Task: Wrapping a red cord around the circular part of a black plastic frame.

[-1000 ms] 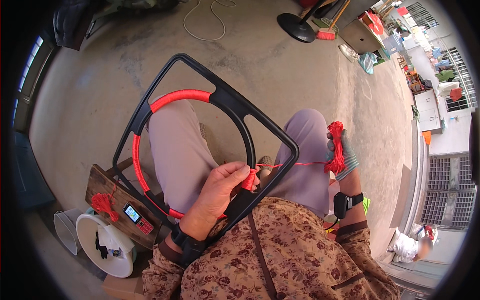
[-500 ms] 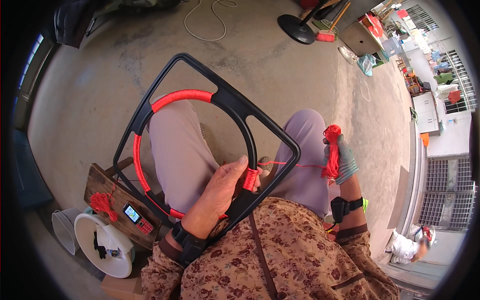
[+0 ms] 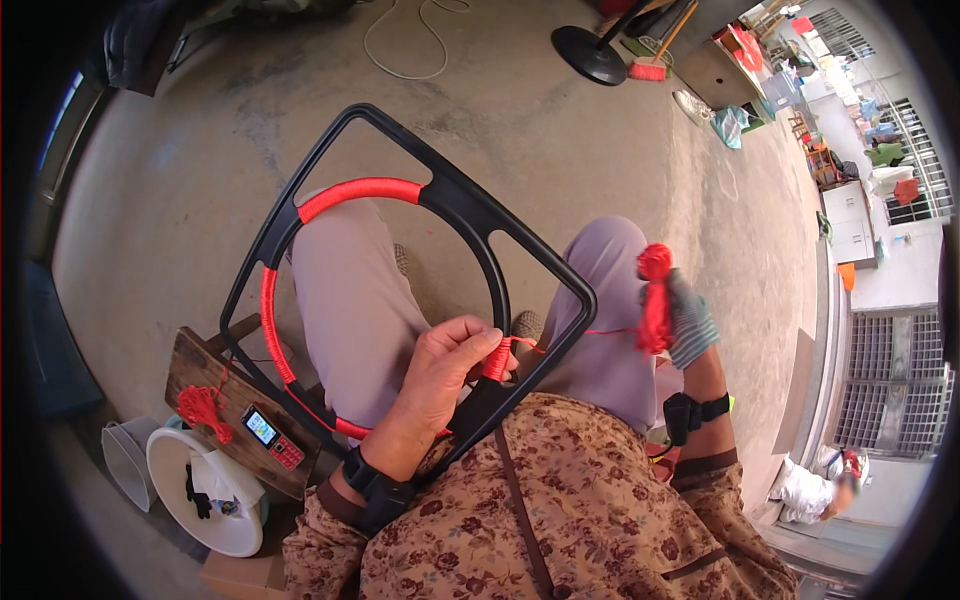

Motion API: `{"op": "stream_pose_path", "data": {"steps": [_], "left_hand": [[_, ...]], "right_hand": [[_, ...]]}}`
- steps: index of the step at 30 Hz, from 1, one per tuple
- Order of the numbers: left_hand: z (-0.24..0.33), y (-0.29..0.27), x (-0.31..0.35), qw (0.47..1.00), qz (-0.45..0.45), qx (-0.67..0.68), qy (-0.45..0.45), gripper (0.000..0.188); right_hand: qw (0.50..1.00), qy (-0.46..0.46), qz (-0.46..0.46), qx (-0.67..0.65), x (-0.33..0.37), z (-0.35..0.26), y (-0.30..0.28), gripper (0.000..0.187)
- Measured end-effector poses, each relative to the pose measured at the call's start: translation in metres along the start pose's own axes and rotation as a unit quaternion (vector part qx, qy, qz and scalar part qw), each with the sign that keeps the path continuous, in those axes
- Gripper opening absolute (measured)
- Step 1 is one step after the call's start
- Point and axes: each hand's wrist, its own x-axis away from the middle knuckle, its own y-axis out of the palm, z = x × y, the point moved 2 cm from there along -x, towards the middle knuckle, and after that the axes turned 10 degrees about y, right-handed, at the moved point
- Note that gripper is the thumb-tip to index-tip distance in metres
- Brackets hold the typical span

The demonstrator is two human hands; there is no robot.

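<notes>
A black plastic frame point(image 3: 462, 178), squarish outside with a round ring inside, is held tilted above my lap. Glossy red cord point(image 3: 362, 190) wraps the ring tightly in several sections. My left hand point(image 3: 450, 365) is bare and closed on the ring's right side, its thumb pressing at the top of a short red winding point(image 3: 496, 360). From that winding a single strand runs under the frame's outer bar to a bundle of red cord point(image 3: 655, 305). Closed around this bundle is my right hand point(image 3: 690, 322), in a grey-green striped glove and slightly blurred.
On my left, a wooden bench point(image 3: 205, 365) carries another red cord bundle point(image 3: 203, 410) and a red mobile phone point(image 3: 272, 437). Beside it stand a white tub point(image 3: 165, 500) with a black glove inside and a pale bucket point(image 3: 122, 460). A round black stand base point(image 3: 590, 55) and a broom point(image 3: 648, 70) are far ahead.
My left thumb and fingers have shifted to the winding's upper end. The right hand has turned and moved the cord bundle slightly left and up; the strand near the ring now hangs looser.
</notes>
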Motion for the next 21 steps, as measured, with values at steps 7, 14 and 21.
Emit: {"op": "stream_pose_path", "data": {"steps": [7, 14, 21], "left_hand": [[0.0, 0.001, 0.0, 0.999, -0.023, -0.035, 0.029, 0.017], [0.004, 0.008, 0.0, 0.996, -0.013, -0.048, 0.069, 0.018], [0.0, -0.001, -0.001, 0.984, 0.001, -0.154, 0.092, 0.026]], "right_hand": [[0.909, -0.054, -0.333, 0.243, 0.004, 0.029, 0.091, 0.04], [0.887, 0.005, -0.428, 0.175, 0.006, 0.008, 0.162, 0.042], [0.848, 0.079, -0.463, 0.245, -0.009, 0.034, 0.169, 0.044]]}}
